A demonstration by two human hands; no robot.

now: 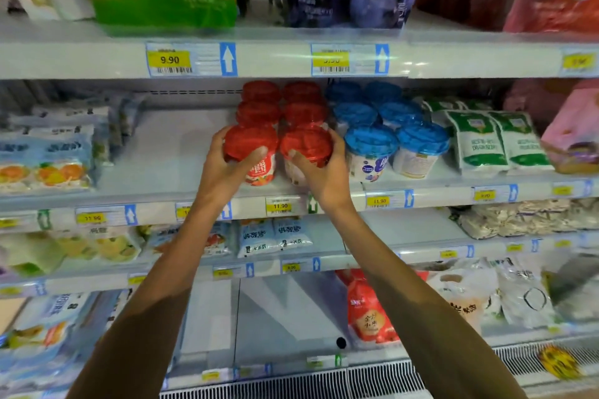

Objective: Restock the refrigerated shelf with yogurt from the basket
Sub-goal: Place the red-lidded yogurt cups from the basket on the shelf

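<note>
Two red-lidded yogurt tubs stand at the front of the middle refrigerated shelf. My left hand grips the left red tub. My right hand grips the right red tub. Both tubs are upright and side by side. Behind them more red-lidded tubs sit in two rows running back. The basket is out of view.
Blue-lidded tubs stand just right of the red ones, then green-and-white pouches. A bare stretch of shelf lies left of the red tubs, beside flat packs. Large bags fill the shelf above; more pouches fill the shelves below.
</note>
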